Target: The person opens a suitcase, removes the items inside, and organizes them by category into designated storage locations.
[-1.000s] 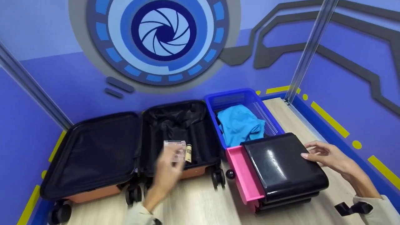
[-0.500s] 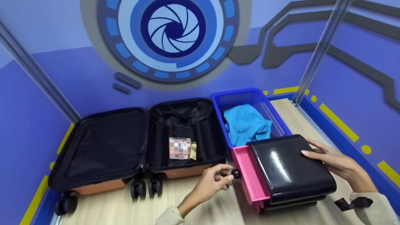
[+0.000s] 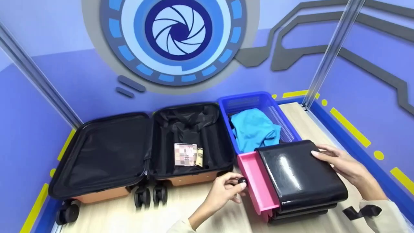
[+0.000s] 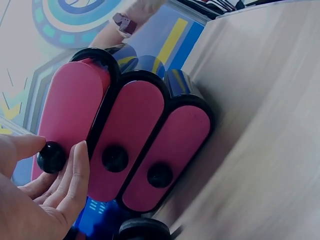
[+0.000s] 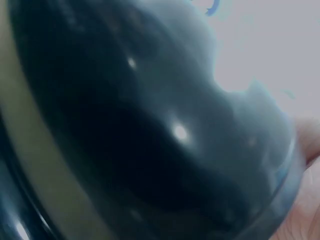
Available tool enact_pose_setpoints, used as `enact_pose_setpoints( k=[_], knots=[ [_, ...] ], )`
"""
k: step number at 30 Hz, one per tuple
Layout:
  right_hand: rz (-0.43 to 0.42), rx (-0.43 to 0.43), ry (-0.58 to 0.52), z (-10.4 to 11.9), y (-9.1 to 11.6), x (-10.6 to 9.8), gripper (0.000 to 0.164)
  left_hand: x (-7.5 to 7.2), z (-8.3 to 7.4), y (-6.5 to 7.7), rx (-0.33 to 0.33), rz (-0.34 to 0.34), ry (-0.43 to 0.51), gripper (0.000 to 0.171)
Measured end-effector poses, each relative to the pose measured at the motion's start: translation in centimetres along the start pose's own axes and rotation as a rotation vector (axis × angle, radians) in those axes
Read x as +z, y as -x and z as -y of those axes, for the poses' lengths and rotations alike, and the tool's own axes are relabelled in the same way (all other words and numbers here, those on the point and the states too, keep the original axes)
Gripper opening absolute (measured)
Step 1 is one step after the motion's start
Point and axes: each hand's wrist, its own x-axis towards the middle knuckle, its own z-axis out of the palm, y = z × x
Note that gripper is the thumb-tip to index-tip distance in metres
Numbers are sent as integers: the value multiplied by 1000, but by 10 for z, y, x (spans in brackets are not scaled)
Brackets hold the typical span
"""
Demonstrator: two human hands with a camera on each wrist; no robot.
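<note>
My left hand pinches the round black knob of the top pink drawer, which is pulled partway out of a glossy black drawer cabinet. The part of that drawer's inside that shows is bare pink. Below it, two more pink drawers are closed in the left wrist view. My right hand rests at the cabinet's back right corner, thumb on top and fingers along the far side, partly hidden. In the right wrist view the cabinet's shiny black casing fills most of the picture.
An open suitcase with black lining lies on the left. Its right half holds an eyeshadow palette and a small cream-coloured tube. Behind the cabinet, a blue basket holds a bright blue cloth.
One second ago my left hand was at the palette inside the suitcase. It has left the palette there, moved right and taken hold of the drawer knob. My right hand has stayed at the cabinet.
</note>
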Motion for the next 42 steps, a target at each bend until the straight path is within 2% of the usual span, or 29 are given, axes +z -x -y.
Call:
enact_pose_setpoints(
  k=[1, 4, 9, 14, 21, 31, 42],
  knots=[
    [-43, -28, 49, 2, 2, 2, 26, -2, 0, 2, 4, 0, -6, 33],
    [-152, -69, 202, 8, 7, 8, 33, -10, -1, 8, 10, -1, -16, 35],
    [-255, -126, 374, 14, 13, 18, 48, -20, -3, 14, 17, 3, -20, 34],
    [-344, -200, 499, 17, 16, 24, 48, -23, -3, 15, 23, 15, -36, 35],
    [-384, -235, 514, 15, 16, 27, 44, -24, 0, 15, 12, -7, -55, 35],
    [-404, -251, 471, 13, 13, 29, 43, -11, -1, 7, 70, -13, -132, 34],
    [-404, -259, 447, 11, 15, 28, 43, -15, 2, 4, 81, -9, -136, 34]
  ],
)
